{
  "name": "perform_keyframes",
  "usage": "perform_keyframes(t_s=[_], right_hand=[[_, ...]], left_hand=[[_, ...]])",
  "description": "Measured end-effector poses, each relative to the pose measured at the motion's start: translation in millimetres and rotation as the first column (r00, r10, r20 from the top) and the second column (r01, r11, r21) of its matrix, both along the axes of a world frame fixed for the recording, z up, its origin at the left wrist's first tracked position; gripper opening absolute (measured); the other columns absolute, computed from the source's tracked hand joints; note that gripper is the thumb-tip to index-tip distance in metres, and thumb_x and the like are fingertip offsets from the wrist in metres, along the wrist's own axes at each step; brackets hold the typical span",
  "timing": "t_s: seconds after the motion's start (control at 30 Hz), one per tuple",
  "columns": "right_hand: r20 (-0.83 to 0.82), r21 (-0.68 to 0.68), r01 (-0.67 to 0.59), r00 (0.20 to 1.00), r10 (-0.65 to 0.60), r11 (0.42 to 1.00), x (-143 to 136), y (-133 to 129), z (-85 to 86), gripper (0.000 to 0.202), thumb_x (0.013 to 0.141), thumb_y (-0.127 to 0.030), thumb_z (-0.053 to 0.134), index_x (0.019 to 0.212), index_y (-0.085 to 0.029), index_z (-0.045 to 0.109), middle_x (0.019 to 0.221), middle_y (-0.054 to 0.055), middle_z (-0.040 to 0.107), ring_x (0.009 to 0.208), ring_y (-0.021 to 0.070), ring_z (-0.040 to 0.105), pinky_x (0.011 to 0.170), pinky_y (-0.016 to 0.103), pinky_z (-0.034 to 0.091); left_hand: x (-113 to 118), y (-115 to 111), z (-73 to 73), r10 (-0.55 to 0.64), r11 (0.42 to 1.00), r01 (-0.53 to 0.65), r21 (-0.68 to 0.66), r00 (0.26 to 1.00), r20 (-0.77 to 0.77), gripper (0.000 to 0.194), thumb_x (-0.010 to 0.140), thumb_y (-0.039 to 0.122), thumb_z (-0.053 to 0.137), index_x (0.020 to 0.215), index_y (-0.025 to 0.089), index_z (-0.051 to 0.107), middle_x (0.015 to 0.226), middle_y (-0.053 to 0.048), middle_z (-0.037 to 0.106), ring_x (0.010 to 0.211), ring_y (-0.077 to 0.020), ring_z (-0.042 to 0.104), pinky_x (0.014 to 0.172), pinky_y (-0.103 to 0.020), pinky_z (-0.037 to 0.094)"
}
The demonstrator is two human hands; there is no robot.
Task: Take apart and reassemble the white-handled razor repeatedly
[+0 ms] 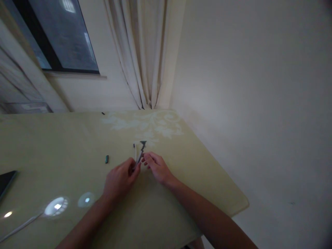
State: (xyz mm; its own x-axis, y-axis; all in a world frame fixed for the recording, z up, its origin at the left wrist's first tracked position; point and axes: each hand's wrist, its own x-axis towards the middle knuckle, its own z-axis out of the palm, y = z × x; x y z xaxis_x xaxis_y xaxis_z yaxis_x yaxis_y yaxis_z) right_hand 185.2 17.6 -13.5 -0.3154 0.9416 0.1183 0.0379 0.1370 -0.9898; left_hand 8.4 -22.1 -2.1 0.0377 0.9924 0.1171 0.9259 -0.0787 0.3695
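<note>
A thin grey tool-like item [139, 156] with a dark, wider top end rises from my left hand [121, 175], whose fingers are closed around its lower part. Beside it a white cable [135, 151] with a small dark tip also runs into that hand. My right hand [157, 167] is at the item's right side, thumb and fingers bent close together near its middle. Whether those fingertips pinch anything is too small to make out. To the left, a small dark rectangular piece [107, 159] lies on the pale yellow-green table [64, 145].
At the left edge is the corner of a dark flat device [7, 182]. A white cord [22, 226] crosses the lower left. A tiny dark object [103, 113] lies near the back edge. Curtains [145, 52] hang behind, and a wall [246, 103] borders the right side.
</note>
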Motion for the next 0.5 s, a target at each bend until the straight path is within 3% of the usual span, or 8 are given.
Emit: perform_keyframes(t_s=[0.07, 0.13, 0.3, 0.4, 0.5], right_hand=[[-0.079, -0.011, -0.021, 0.997, 0.020, 1.000, 0.6, 0.8, 0.6, 0.040, 0.100, -0.054, 0.056, 0.095, -0.018, 0.072, 0.088, 0.004, 0.069, 0.081, 0.0163, 0.065, 0.072, 0.027, 0.051], [-0.165, -0.020, 0.015, 0.986, -0.018, 1.000, 3.7, 3.6, 1.9, 0.042, 0.098, -0.057, 0.059, 0.086, -0.017, 0.069, 0.081, 0.003, 0.067, 0.076, 0.0151, 0.063, 0.071, 0.027, 0.051], [-0.331, -0.084, 0.087, 0.937, -0.110, 0.993, 14.2, 12.7, 7.4, 0.047, 0.089, -0.064, 0.070, 0.080, -0.018, 0.062, 0.073, 0.000, 0.063, 0.064, 0.0129, 0.060, 0.060, 0.025, 0.052], [-0.324, -0.068, 0.044, 0.944, -0.064, 0.997, 16.5, 13.7, 9.4, 0.050, 0.087, -0.067, 0.071, 0.085, -0.017, 0.064, 0.069, 0.000, 0.062, 0.059, 0.0123, 0.058, 0.054, 0.024, 0.049], [-0.286, -0.044, -0.013, 0.958, 0.000, 0.999, 15.3, 9.8, 10.3, 0.049, 0.088, -0.065, 0.070, 0.093, -0.017, 0.067, 0.066, -0.002, 0.060, 0.055, 0.0106, 0.053, 0.050, 0.022, 0.043]], left_hand=[[11.3, -4.1, -2.3, -0.147, 0.988, 0.146, 0.043, 0.989, 0.011, 0.036, 0.103, 0.050, 0.036, 0.089, 0.026, 0.059, 0.081, -0.004, 0.072, 0.077, -0.0222, 0.068, 0.071, -0.032, 0.042], [14.3, -3.5, -4.6, -0.191, 0.979, 0.191, 0.072, 0.982, -0.003, 0.040, 0.105, 0.049, 0.030, 0.088, 0.025, 0.058, 0.084, -0.006, 0.071, 0.080, -0.0230, 0.067, 0.075, -0.033, 0.042], [-3.2, 11.1, -10.3, -0.026, 0.999, 0.030, 0.043, 0.997, -0.074, 0.044, 0.104, 0.055, 0.034, 0.077, 0.024, 0.051, 0.081, -0.007, 0.067, 0.081, -0.0251, 0.064, 0.073, -0.035, 0.040], [-10.1, 17.3, -12.3, -0.040, 0.999, 0.041, 0.013, 0.993, -0.111, 0.044, 0.100, 0.057, 0.042, 0.072, 0.024, 0.051, 0.078, -0.007, 0.066, 0.081, -0.0259, 0.062, 0.074, -0.035, 0.039], [-9.5, 19.2, -12.4, -0.039, 0.999, 0.038, -0.004, 0.989, -0.140, 0.036, 0.099, 0.045, 0.044, 0.072, 0.023, 0.053, 0.079, -0.007, 0.066, 0.080, -0.0258, 0.062, 0.074, -0.036, 0.038]])
